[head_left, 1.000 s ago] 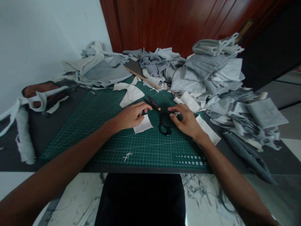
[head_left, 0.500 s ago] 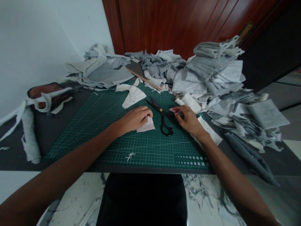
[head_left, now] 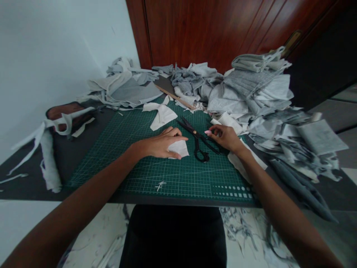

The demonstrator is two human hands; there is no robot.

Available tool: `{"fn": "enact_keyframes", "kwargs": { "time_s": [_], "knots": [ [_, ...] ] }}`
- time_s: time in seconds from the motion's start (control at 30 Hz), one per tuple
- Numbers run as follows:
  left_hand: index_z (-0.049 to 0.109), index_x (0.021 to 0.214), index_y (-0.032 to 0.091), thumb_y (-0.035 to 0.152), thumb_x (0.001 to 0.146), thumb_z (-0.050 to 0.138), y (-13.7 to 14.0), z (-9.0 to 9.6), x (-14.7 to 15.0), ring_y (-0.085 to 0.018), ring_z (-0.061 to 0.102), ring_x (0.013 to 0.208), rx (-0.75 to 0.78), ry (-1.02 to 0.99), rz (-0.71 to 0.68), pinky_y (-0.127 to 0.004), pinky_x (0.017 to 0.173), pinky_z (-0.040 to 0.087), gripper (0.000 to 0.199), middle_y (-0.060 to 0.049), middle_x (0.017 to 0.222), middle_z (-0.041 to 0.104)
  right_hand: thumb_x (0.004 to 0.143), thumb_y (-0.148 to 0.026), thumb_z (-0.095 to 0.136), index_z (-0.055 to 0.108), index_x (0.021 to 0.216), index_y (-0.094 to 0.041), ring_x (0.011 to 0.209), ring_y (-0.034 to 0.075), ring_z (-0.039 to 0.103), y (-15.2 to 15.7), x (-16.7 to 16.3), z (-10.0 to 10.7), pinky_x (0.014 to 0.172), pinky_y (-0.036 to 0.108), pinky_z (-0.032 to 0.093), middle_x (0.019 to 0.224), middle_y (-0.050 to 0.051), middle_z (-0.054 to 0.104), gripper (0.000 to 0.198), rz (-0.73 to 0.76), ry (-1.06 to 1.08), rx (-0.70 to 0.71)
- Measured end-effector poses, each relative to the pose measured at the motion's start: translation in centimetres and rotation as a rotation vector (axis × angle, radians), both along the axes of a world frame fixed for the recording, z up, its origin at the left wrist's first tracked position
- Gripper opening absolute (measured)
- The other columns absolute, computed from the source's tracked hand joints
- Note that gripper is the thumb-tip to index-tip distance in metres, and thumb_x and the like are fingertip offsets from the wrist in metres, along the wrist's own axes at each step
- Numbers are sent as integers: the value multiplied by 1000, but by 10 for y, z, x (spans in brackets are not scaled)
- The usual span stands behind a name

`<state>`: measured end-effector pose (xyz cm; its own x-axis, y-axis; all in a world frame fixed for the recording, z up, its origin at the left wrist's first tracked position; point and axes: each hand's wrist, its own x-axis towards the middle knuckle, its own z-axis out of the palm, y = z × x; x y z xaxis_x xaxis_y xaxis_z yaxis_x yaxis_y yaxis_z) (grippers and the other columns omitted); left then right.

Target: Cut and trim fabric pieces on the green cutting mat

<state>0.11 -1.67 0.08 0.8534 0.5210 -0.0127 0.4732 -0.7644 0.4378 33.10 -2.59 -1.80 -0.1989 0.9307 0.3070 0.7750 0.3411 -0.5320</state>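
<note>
My left hand (head_left: pixel 164 143) rests on a small pale fabric piece (head_left: pixel 181 148), its thumb and fingers apart and pressing on the cloth. A small pink piece of tailor's chalk (head_left: pixel 208 132) sticks out from the pinched fingertips of my right hand (head_left: pixel 224 137). Black-handled scissors (head_left: pixel 195 133) lie between the hands on the green cutting mat (head_left: pixel 173 178), blades slightly apart. Under my right wrist is a larger pale fabric piece (head_left: pixel 239 165), partly covered by the arm. Beyond my left hand lies an odd-shaped white fabric scrap (head_left: pixel 163 117).
Heaped grey fabric (head_left: pixel 251 91) is stacked at the back right, more grey cloth (head_left: pixel 131 91) at the back left. A wooden ruler (head_left: pixel 175 97) lies at the mat's far edge. Rolled fabric (head_left: pixel 50 160) sits at left. Thread bits (head_left: pixel 160 185) lie near the front edge.
My left hand has spread its thumb and fingers over the small fabric piece. My right hand stays near the scissors with the pink chalk pinched. The whole view has shifted slightly.
</note>
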Motion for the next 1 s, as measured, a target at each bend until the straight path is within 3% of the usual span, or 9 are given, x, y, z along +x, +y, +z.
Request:
{"fn": "enact_keyframes", "kwargs": {
  "time_s": [0.23,0.33,0.5,0.63,0.73,0.87,1.0],
  "knots": [
    [48,157,27,58,92,70,0,-4,3,-31,41,133,3,-21,-5,-44,116,36,75,-11,139,48,92,-74,57,78,96,-18,54,16,55,7,4,-3,57,31,39,68,4,69,60,14,-84,33],
    [45,159,26,57,94,67,-1,-5,6,-31,40,133,19,-14,-11,-44,117,35,75,-12,141,47,95,-72,55,78,99,-19,56,17,59,12,1,-9,59,31,40,67,3,68,58,-51,-119,79],
    [44,159,27,59,94,68,-2,-5,7,-31,40,134,25,-16,-23,-45,117,35,76,-12,142,47,99,-70,51,75,122,-18,63,23,65,17,-7,-14,60,34,42,68,4,68,63,-175,-189,119],
    [43,160,27,59,95,67,-3,-5,6,-32,41,132,33,-33,-38,-45,116,35,76,-12,142,48,102,-66,47,67,134,-16,70,24,67,9,-5,-8,69,37,51,80,6,71,63,-49,-123,124],
    [40,161,28,59,94,68,-2,-6,6,-32,42,131,10,-42,-31,-46,115,36,79,-12,141,49,102,-60,50,64,135,-17,87,28,68,-3,-4,-2,83,43,55,97,11,72,56,102,-91,176],
    [43,159,27,59,92,71,1,-7,7,-33,42,131,-29,-70,-24,-46,114,36,80,-12,139,51,98,-53,61,57,144,-17,122,36,61,-19,-11,5,106,54,50,129,18,65,59,336,-127,177],
    [50,154,26,60,90,74,5,-10,7,-33,44,130,-63,-121,-30,-46,114,37,76,-12,137,53,96,-47,65,48,154,-22,141,39,49,-29,-20,9,116,61,40,146,17,57,66,441,-210,70]
  ]
}}
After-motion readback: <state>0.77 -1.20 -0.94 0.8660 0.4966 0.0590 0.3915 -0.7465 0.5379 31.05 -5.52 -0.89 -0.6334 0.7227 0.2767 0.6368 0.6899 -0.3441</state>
